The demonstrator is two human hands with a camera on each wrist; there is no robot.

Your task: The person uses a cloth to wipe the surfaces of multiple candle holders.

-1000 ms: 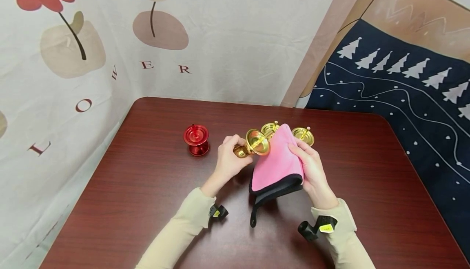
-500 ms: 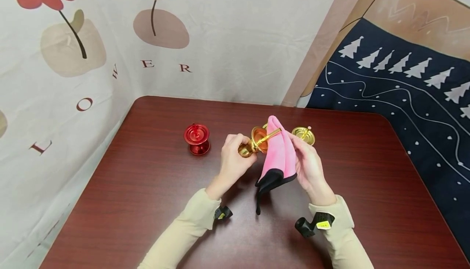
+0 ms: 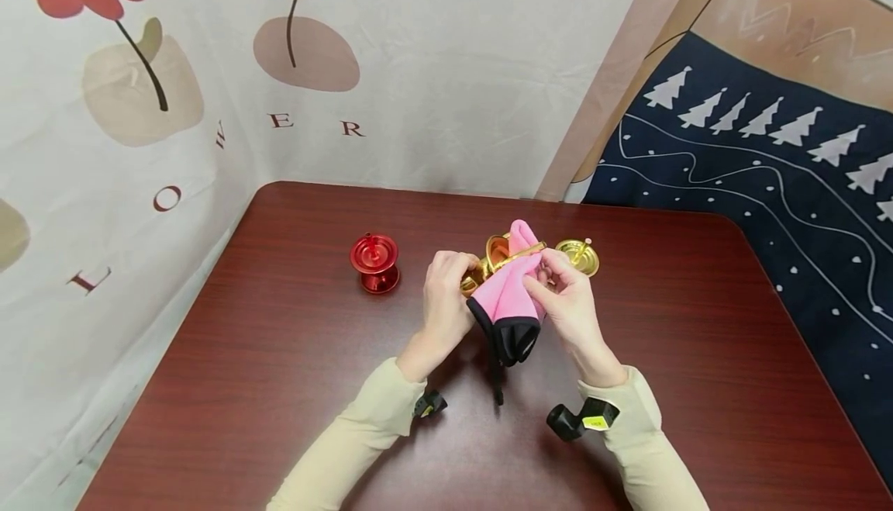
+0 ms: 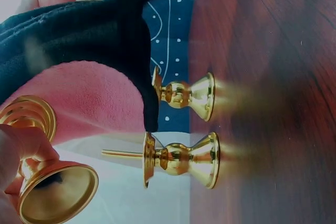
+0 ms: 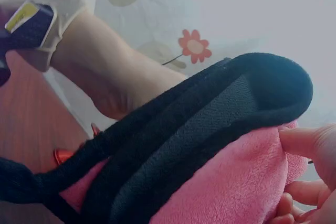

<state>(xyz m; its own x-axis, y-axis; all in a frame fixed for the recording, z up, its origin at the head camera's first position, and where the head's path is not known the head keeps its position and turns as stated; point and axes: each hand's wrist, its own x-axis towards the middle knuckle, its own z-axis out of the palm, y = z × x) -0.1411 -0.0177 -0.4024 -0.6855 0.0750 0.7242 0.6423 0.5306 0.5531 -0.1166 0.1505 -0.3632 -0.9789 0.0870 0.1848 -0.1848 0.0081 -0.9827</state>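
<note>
My left hand (image 3: 443,302) grips a gold candle holder (image 3: 498,250) by its lower part. The holder is tilted, its dish and thin rod leaning right; in the left wrist view its hollow base (image 4: 60,195) shows below the fingers. A pink cloth (image 3: 504,291) with black edging is draped against the dish and rod. My right hand (image 3: 574,302) pinches the cloth near the rod's tip. In the right wrist view the cloth (image 5: 231,182) hides the holder. Two more gold candle holders stand upright beyond, a nearer one (image 4: 178,158) and another (image 4: 178,95).
A red candle holder (image 3: 374,259) stands on the brown table (image 3: 293,356) left of my hands. One gold candle holder (image 3: 580,257) stands just behind my right hand. Printed fabric (image 3: 446,100) hangs beyond the table's back edge.
My right hand has moved left and inward, its fingers closing the cloth near the rod. The cloth has bunched and folded over the holder. My left hand has shifted slightly right with the tilted holder.
</note>
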